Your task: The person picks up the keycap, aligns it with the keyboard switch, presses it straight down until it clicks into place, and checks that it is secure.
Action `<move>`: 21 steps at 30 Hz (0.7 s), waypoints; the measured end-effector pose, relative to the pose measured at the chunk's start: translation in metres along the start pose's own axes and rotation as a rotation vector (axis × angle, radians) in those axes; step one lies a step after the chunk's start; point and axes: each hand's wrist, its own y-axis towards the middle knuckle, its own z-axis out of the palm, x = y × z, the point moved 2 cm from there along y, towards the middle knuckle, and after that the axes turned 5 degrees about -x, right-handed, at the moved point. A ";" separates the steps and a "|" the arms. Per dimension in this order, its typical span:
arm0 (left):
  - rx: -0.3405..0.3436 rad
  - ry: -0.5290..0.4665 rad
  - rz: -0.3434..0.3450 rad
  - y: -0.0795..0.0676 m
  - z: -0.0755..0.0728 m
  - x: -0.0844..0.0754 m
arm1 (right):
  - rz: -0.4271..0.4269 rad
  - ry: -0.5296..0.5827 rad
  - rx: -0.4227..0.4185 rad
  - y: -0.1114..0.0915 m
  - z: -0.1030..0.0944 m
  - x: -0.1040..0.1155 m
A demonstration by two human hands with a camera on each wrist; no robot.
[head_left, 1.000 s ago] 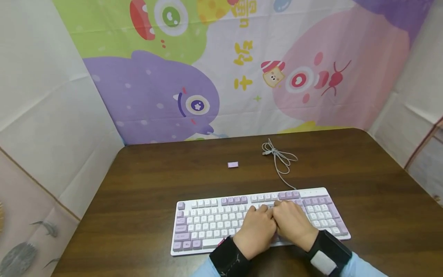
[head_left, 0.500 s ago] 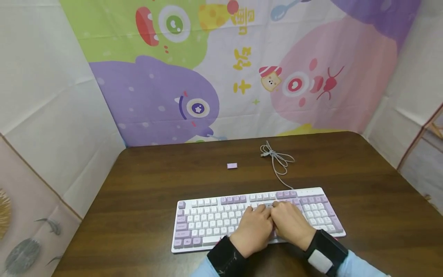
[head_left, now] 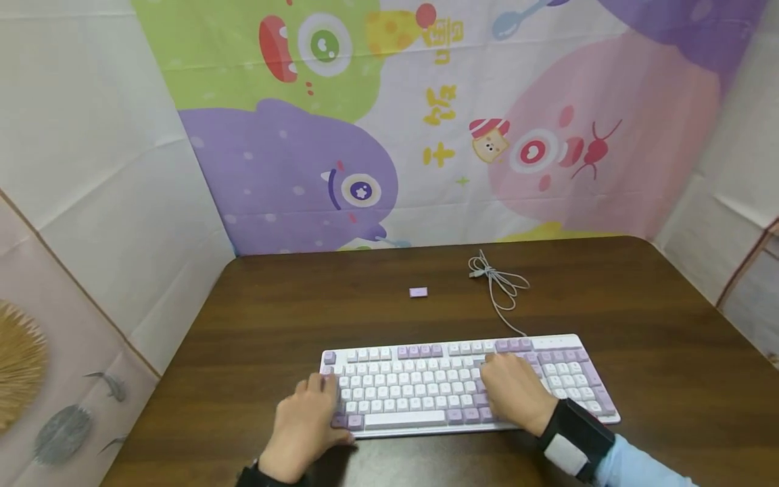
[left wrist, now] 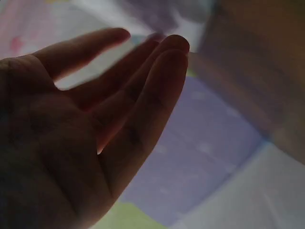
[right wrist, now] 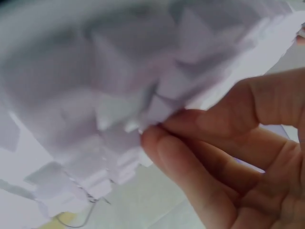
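A white and lavender keyboard lies on the brown table. My left hand is at its left end, fingers over the edge keys and thumb near the front corner. In the left wrist view the left hand has loosely bent fingers and nothing between them. Over the keys right of centre is my right hand. The right wrist view shows its thumb and finger meeting at the side of a lavender keycap, beside a gap in the keys. A loose lavender keycap lies behind the keyboard.
The keyboard's cable lies bundled on the table behind it, its plug toward the left. A cartoon-printed cloth hangs at the table's back edge, with pale cloth walls on both sides.
My left hand has left its place beside the right hand and moved to the keyboard's left end. The right hand stays over the same keys.
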 end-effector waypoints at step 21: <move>0.009 -0.230 -0.076 -0.021 0.029 0.029 | -0.038 0.036 0.268 0.039 -0.006 -0.001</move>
